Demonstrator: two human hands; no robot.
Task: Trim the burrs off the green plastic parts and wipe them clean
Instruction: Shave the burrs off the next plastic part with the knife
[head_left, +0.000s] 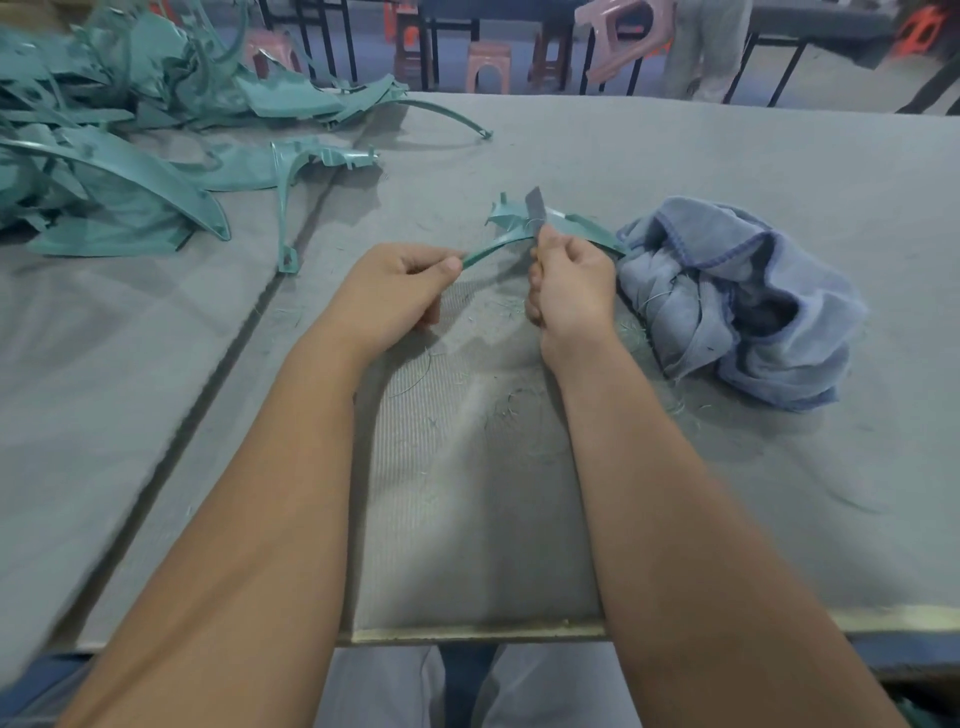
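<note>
Left hand: pinches the thin near end of a curved green part between thumb and curled fingers.
Right hand: fist wrapped tight round a grey blade, which stands up against the part's far, wider end.
Part's place: mid-table, lifted just above the grey mat, touching the blue cloth bunched at its right.
Pile: more green parts, far left.
Shavings: thin green curls scattered near the wrists.
</note>
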